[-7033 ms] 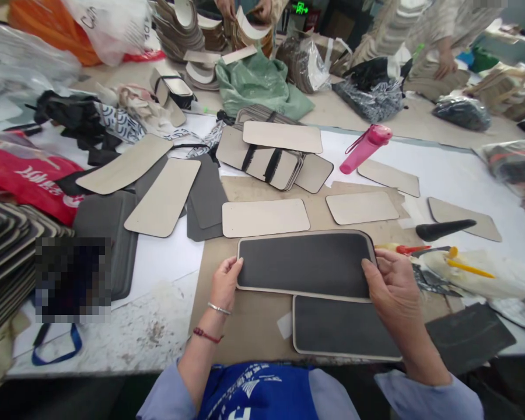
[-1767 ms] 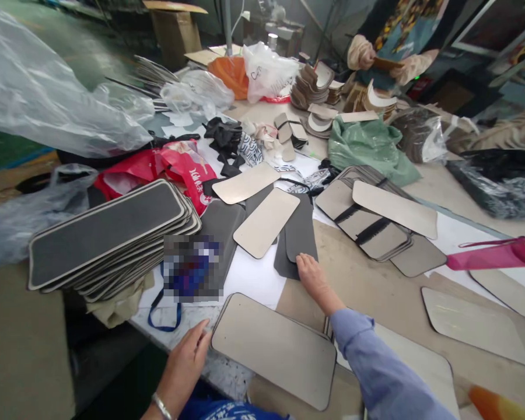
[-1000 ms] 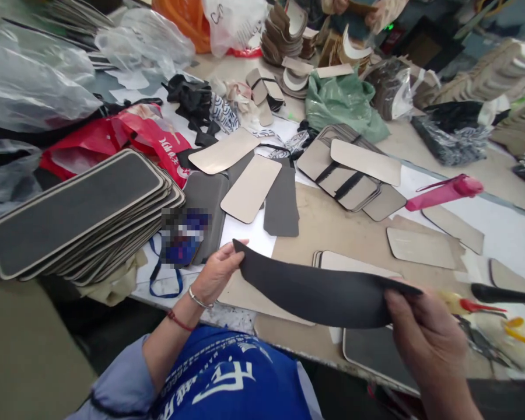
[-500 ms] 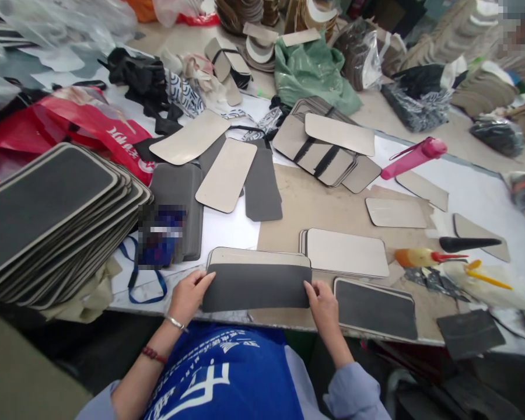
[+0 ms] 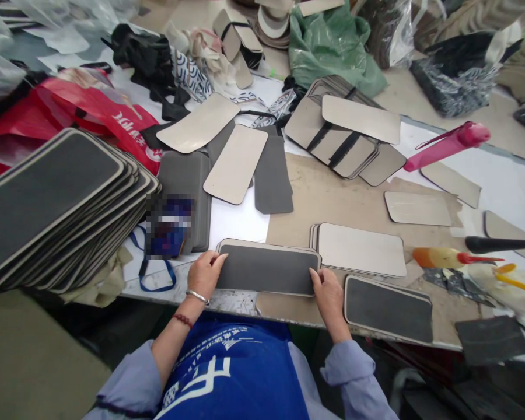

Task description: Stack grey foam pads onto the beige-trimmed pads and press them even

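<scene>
A dark grey panel [image 5: 266,269] lies on a beige board at the table's front edge, with a pale rim showing around it. My left hand [image 5: 205,274] pinches the panel's left end between thumb and fingers. At its right end my right hand [image 5: 330,294] grips the edge in the same way. Just behind my right hand is a stack of beige boards [image 5: 361,249]. To the right of that hand lies another dark panel with a pale rim [image 5: 387,309].
A tall fanned stack of dark panels [image 5: 48,198] stands at the left. A blue strap [image 5: 160,286] lies near my left hand. Farther right are a pink bottle [image 5: 450,146], a yellow and red bottle [image 5: 437,258] and a black tool [image 5: 499,244].
The dark panel has moved back onto the beige board, so the pale rim now shows around it. Both hands moved with it. The view has shifted slightly.
</scene>
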A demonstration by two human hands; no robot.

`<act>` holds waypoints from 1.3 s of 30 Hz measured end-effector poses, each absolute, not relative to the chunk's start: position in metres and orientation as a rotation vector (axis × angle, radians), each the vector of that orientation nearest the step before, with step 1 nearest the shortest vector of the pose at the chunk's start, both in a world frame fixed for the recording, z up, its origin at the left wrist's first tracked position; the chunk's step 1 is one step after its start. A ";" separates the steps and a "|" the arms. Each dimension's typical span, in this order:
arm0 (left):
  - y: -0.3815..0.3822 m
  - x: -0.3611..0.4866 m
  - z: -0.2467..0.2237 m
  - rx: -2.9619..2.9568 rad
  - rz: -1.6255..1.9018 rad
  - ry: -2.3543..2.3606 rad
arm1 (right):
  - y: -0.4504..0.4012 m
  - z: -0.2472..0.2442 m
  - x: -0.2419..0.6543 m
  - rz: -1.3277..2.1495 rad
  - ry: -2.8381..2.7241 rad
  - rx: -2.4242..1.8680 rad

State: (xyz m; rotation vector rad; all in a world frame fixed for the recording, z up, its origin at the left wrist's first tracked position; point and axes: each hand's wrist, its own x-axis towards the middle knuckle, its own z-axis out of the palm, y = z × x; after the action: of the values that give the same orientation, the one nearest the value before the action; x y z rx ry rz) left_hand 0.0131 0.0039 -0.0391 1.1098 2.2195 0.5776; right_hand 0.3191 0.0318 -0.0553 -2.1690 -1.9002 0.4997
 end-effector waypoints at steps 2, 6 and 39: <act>0.004 0.013 -0.039 1.117 0.569 2.225 | 0.032 -0.055 0.320 0.502 -1.871 -2.169; 0.005 0.013 -0.041 1.140 0.529 2.237 | 0.034 -0.057 0.329 0.438 -1.804 -2.236; 0.004 0.009 -0.042 1.252 0.372 2.194 | 0.043 -0.050 0.318 0.813 -1.654 -2.522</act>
State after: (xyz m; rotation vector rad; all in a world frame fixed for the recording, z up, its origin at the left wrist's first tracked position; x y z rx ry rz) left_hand 0.0094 0.0040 -0.0416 1.2517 2.1942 0.3719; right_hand 0.3177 0.0429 -0.0502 -2.5222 -1.6535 0.8126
